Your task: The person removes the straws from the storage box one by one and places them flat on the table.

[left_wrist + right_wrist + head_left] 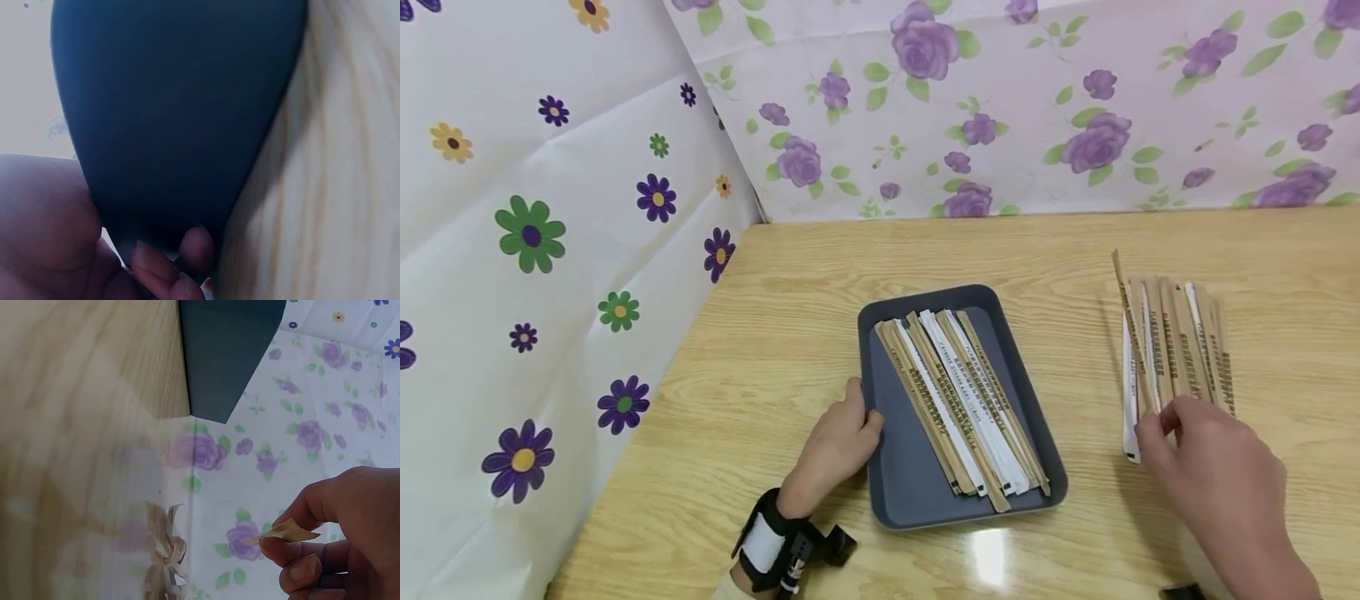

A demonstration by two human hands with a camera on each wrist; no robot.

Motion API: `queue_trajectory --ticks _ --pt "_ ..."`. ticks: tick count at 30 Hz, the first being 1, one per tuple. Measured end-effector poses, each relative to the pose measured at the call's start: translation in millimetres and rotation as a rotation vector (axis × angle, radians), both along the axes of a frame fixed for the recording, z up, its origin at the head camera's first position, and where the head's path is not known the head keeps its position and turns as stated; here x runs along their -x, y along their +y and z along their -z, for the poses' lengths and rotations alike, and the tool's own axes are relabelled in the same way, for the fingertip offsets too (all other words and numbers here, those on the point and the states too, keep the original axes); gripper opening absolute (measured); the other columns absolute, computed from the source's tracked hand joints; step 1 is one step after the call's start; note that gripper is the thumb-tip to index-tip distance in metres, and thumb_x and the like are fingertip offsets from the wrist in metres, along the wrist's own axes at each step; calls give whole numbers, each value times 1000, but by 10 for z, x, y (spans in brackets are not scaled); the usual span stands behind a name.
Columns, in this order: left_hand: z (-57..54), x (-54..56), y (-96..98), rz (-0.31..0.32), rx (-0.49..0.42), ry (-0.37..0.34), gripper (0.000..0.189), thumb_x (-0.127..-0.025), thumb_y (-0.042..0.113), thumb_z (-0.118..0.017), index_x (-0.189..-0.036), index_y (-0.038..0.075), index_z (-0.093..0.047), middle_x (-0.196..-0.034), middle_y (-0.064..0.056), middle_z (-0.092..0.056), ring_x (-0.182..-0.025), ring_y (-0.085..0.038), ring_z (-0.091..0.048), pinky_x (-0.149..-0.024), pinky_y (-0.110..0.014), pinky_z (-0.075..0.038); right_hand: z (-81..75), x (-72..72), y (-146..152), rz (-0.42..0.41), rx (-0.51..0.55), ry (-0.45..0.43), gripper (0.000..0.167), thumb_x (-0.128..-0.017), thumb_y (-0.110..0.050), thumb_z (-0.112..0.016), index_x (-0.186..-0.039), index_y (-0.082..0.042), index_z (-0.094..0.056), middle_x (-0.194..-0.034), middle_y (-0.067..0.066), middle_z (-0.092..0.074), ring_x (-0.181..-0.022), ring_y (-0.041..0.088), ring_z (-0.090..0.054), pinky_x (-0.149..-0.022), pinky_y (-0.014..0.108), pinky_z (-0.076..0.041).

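Observation:
My left hand grips the left wall of a dark grey tray, thumb at the rim and fingers against the outer side. In the left wrist view, fingertips press on the tray's dark outer wall. Long narrow printed paper packets, brown and white, lie side by side in the tray. My right hand pinches the near end of a brown paper packet between thumb and forefinger, its far end tilted up. Beneath it lies a row of similar packets on the table.
The wood-patterned table carries both the tray and the row of packets. Behind it hangs a rose-print sheet, with a flower-print sheet along the left side. A strapped wrist camera sits near the tray's lower left.

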State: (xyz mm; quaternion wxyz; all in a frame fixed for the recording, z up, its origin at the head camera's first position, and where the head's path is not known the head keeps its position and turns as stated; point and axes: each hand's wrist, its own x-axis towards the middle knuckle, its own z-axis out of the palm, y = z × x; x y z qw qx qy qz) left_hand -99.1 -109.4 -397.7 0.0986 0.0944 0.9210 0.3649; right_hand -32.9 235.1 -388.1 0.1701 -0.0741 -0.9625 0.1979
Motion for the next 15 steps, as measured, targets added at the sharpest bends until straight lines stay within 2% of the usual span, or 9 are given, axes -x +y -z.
queue_trajectory --ticks 7,15 --pt "12 -4 0 8 -5 7 36 -99 10 -41 -130 -8 -38 -59 -7 -48 -44 -18 -45 -43 -30 -32 31 -25 72 5 -5 -19 22 -87 -18 -57 -71 -5 -62 -48 -1 -40 -41 16 -34 -36 32 -26" --pt "15 14 -2 3 -6 5 39 -98 10 -41 -133 -7 -36 -61 -8 -50 -45 -18 -47 -43 -30 -33 25 -11 160 14 -9 -24 26 -89 -19 -54 -69 -5 -61 -48 -1 -42 -41 16 -35 -34 33 -26"
